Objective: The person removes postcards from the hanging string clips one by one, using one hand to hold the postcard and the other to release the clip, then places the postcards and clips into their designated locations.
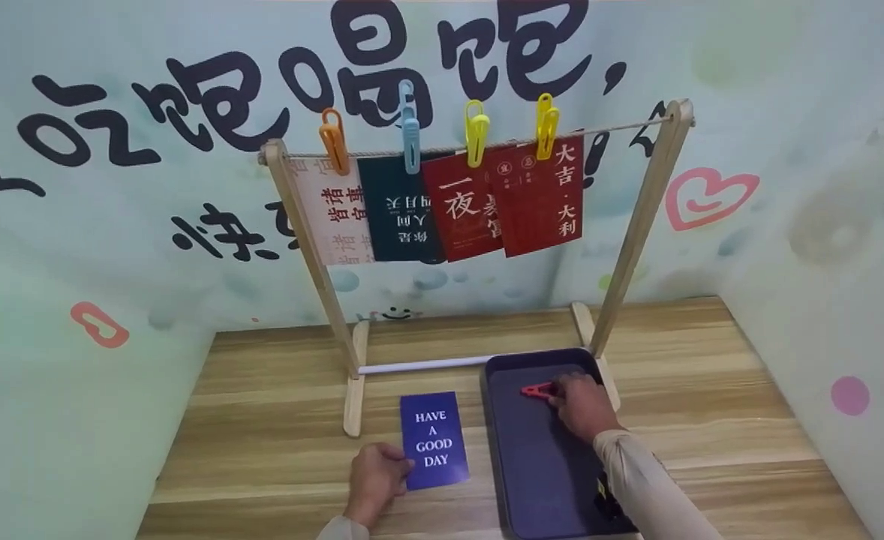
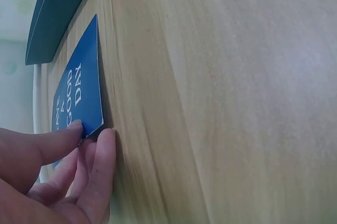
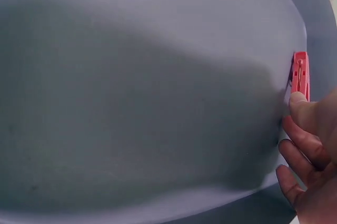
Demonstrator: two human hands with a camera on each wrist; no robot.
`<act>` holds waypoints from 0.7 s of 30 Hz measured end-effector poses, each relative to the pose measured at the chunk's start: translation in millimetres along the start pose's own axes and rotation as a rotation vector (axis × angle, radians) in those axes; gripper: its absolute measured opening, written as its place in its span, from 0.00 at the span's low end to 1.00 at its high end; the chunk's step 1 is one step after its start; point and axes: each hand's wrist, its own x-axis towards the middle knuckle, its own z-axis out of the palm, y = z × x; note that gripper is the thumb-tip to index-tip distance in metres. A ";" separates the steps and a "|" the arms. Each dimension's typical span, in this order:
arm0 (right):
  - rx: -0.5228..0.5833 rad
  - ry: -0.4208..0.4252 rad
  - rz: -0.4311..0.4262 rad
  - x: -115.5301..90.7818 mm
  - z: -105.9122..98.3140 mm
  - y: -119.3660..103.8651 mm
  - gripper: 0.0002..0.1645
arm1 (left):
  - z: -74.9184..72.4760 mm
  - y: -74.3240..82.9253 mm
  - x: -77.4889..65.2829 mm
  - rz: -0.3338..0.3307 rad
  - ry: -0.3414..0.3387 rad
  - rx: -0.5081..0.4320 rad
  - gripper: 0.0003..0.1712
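Down at bottom centre of the head view, pinching with the left hand [image 1: 376, 480] the lower-left corner of a rectangular deep-blue card [image 1: 434, 439] with white "HAVE A GOOD DAY" lettering, just above the pale wood-grain table [image 1: 284, 435]. Right of centre, gripping with the right hand [image 1: 584, 407] a small red plastic clip [image 1: 536, 390] in the upper part of a dark-grey rectangular tray [image 1: 536, 457]: thumb pressed to the clip, other fingers loosely parted below. Impossible to tell whether clear of the tray floor!

Up above, on the thin string [image 1: 626, 127] of a pale wooden frame [image 1: 639, 232], four printed cards [image 1: 543, 206], overlapping, under clips of orange [image 1: 335, 141], pale blue [image 1: 411, 139] and yellow [image 1: 476, 135].

So, apparently at the gathering step, with nothing blue hung so far. Calling next, by the look of it, for lifting both, raising the card toward the bare stretch at upper right, then squeezing the clip open over card and string together.
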 end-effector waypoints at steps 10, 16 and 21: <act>-0.078 0.007 -0.049 -0.1 1.0 2.9 0.12 | 5.4 4.2 -4.6 -0.017 0.079 0.026 0.09; -0.087 -0.001 -0.043 -1.3 2.1 3.3 0.15 | 7.0 4.4 -7.3 -0.012 0.092 0.034 0.09; -0.068 0.021 -0.049 -4.7 2.8 5.4 0.21 | 5.9 3.6 -7.2 0.011 0.093 0.056 0.09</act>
